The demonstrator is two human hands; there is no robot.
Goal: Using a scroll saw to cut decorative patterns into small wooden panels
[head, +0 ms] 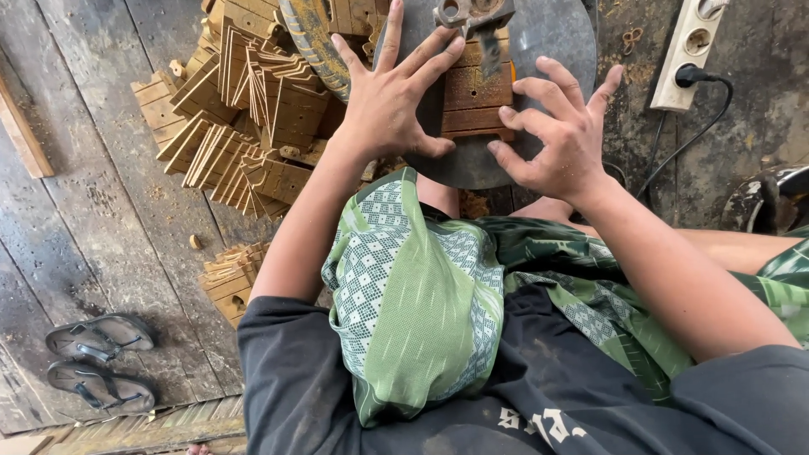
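A person sits low over a round dark metal table (pixel 539 50), and both hands press on a small grooved wooden block (pixel 474 101) that lies flat on it. The left hand (pixel 389 101) is spread wide, fingers fanned and palm down, its fingertips and thumb bearing on the block's left edge; it clasps nothing, it pins. The right hand (pixel 560 135) is half open and clawed, fingertips set against the block's right edge and thumb pointing back toward the body, again pushing rather than gripping. Held from both sides like this, the block seems to be kept from sliding under the metal tool head (pixel 472 17) that stands over its far end; what that head does to the wood cannot be made out.

To the left, on the plank floor (pixel 93 194), a loose heap of similar wooden pieces (pixel 244 109) lies within easy reach of the left arm, with a smaller stack of pieces (pixel 232 278) closer to the knee. That nearness fits a supply kept just beside the table. A worn tyre-like ring (pixel 312 38) leans at the table's left edge.

A green patterned cloth (pixel 413 295) covers the lap. A pair of sandals (pixel 101 358) rests well apart at the lower left, and a white power strip (pixel 693 50) with a black plug (pixel 691 76) sits to the right of the table.
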